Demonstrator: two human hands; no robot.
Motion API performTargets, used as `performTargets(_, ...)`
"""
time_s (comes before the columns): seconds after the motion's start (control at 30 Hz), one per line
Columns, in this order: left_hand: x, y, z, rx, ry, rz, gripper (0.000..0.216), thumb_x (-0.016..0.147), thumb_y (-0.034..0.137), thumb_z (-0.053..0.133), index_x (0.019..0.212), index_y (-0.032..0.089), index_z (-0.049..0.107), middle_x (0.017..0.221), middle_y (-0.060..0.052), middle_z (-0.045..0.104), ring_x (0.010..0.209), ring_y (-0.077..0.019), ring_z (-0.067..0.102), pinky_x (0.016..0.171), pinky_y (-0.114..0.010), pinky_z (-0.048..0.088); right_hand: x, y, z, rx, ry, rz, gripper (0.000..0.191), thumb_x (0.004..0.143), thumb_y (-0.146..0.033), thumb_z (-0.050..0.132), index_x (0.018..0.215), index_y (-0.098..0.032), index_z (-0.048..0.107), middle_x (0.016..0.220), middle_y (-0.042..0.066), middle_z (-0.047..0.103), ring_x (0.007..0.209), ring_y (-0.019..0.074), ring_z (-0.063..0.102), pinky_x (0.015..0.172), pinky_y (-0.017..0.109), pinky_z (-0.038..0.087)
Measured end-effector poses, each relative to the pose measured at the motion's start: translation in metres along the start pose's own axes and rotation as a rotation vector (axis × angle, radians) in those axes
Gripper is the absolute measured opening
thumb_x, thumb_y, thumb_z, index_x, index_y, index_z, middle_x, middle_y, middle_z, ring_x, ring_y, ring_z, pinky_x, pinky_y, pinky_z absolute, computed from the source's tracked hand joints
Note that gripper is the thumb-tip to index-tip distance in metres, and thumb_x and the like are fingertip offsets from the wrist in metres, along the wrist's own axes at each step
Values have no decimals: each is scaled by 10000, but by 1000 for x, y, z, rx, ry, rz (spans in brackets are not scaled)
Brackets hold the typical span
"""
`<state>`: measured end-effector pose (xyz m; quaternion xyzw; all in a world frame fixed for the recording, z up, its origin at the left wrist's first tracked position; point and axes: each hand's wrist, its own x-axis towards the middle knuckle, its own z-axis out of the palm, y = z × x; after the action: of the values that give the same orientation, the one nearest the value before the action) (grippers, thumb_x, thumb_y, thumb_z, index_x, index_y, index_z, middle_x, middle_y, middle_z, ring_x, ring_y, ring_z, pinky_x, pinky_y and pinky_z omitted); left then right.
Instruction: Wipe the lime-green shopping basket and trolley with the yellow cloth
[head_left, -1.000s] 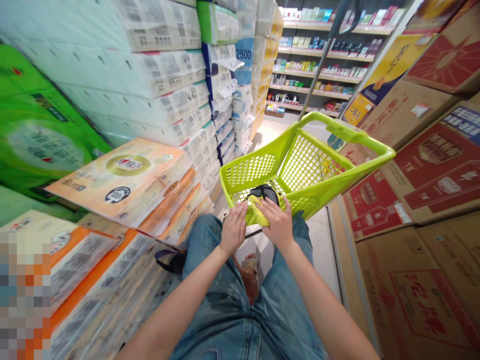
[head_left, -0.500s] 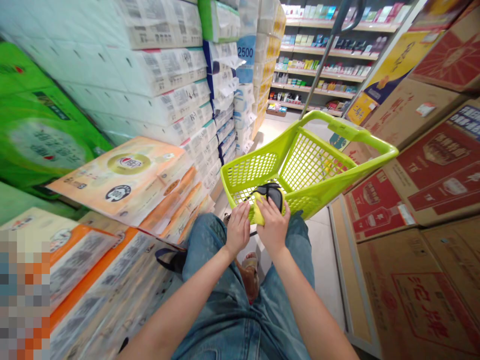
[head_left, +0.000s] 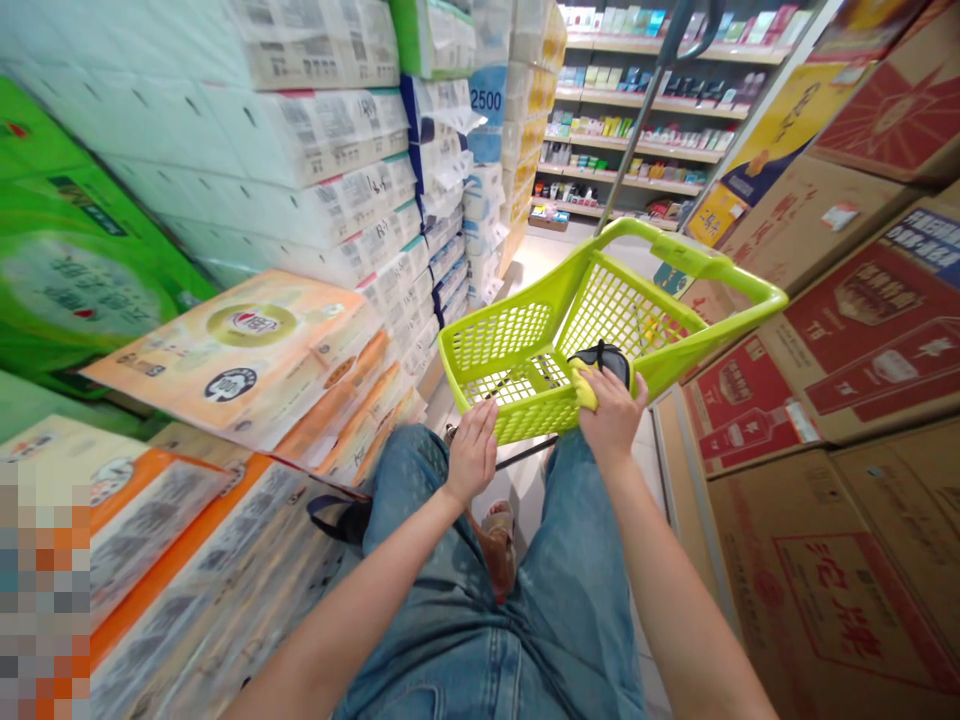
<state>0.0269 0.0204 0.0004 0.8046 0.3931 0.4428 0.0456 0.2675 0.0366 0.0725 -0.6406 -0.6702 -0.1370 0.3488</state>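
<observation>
A lime green shopping basket [head_left: 517,345] on a long metal handle stands in the aisle in front of my knees. My left hand [head_left: 471,452] rests on its near rim with the fingers curled over the edge. My right hand [head_left: 613,410] is at the basket's right near corner, closed on a yellow and black object [head_left: 600,365] that it holds just over the rim. What the object is I cannot make out.
Stacked tissue and paper packs [head_left: 300,200] wall the left of the narrow aisle. Cardboard boxes [head_left: 847,330] are piled on the right. Store shelves [head_left: 637,120] with small goods stand at the far end. My legs in jeans fill the foreground.
My right hand has carried the yellow and black object from the middle of the near rim to the basket's right corner. The left hand stays on the rim.
</observation>
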Motion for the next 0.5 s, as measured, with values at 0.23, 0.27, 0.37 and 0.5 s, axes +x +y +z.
performTargets(0.23,-2,-8,0,19,22,7,518,1017,214,259,1532,166,265,1490,-159,447,1430,-254,366,1153,-527,355,-40,-101,23,141,-145,-210,490,805,-204,540,1286,-282,599,1347,13,635,1268,228,551,1201,453,113)
performTargets(0.27,-2,-10,-2,27,18,11,519,1016,213,262,1533,168,264,1488,-158,450,1428,-253,370,1151,-525,358,-40,-99,23,144,-165,-253,497,809,-212,545,1298,-286,591,1358,9,627,1273,227,547,1208,457,93)
performTargets(0.37,-1,-12,-7,51,-26,24,532,1012,208,266,1543,184,241,1491,-139,458,1426,-240,376,1157,-509,355,-28,-63,15,119,-217,-354,537,793,-199,554,1320,-301,576,1372,2,615,1275,227,548,1217,476,38)
performTargets(0.5,1,-11,-9,62,-36,27,548,1006,204,281,1551,196,227,1498,-121,459,1420,-235,385,1158,-487,361,-4,7,-1,32,-127,-246,510,788,-167,523,1276,-282,611,1323,11,652,1253,225,574,1212,484,51)
